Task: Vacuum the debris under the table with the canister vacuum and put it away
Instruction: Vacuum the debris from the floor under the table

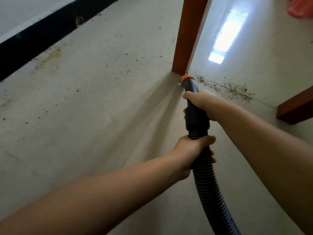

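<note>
Gripping the vacuum with both hands, we had our right hand [205,106] curled around the dark rigid handle [196,116] and our left hand [194,150] wrapped around the ribbed hose [205,180] just behind it. Neither hand was free; both were clamped tight on the tool. The orange-collared nozzle [187,78] sat down at the floor [84,99], right against the foot of the nearer table leg [189,36].

The debris [233,89] lay as a brown, crumbly trail along a floor joint, starting just beside the nozzle and running away to the right toward a 2nd table leg [294,111]. We judged that most of that trail was not yet picked up, so the sweep looked to be at its start.

From here, we thought the nozzle could knock against the leg, being so close to it, and scatter crumbs instead of drawing them in. Lifting the tip off the floor could leave grit lodged in the joint. The hose trailed out of sight below us, so a hard pull might drag the unseen canister.

Around us, the floor was pale, worn tile with scattered dark specks and a rusty stain [49,58] near a black baseboard [42,38]. A bright window reflection [225,36] glared beyond the leg, and something red [299,9] showed at the top right corner.
</note>
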Demonstrator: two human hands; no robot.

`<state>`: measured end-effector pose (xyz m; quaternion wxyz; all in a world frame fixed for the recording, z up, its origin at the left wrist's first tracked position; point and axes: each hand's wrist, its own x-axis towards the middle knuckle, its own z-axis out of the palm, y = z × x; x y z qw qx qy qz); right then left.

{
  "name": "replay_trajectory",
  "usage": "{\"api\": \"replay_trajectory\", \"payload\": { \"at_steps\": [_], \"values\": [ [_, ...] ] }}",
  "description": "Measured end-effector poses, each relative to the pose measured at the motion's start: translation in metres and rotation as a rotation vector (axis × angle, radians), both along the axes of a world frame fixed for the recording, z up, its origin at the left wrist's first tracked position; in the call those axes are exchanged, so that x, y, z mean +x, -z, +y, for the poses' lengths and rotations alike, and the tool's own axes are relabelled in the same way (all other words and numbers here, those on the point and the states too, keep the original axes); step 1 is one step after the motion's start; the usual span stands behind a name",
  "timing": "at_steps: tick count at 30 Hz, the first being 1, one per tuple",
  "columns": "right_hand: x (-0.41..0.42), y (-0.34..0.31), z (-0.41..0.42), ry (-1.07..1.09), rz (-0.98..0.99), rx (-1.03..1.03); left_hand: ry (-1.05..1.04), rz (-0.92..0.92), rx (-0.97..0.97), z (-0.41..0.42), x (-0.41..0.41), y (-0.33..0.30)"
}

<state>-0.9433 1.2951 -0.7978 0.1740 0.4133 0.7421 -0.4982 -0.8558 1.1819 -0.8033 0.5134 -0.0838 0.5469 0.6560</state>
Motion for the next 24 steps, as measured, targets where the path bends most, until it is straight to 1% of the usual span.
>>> {"api": "replay_trajectory", "payload": {
  "at_steps": [3,6,13,20,24],
  "values": [
    [0.009,0.004,0.029,0.122,0.049,-0.038,0.046,0.025,-0.022,0.019,0.0,0.002],
    [0.015,0.003,0.048,0.17,0.064,-0.098,0.057,0.037,-0.042,0.037,-0.002,0.005],
    [-0.003,0.001,0.05,0.143,0.068,-0.188,-0.026,0.019,-0.099,0.053,-0.018,0.014],
    [-0.021,0.002,0.056,0.116,0.056,-0.128,-0.033,0.024,-0.081,0.063,-0.036,0.017],
    [-0.013,-0.006,0.07,0.107,0.023,-0.107,0.027,0.013,-0.035,0.072,-0.03,0.011]
  ]
}}
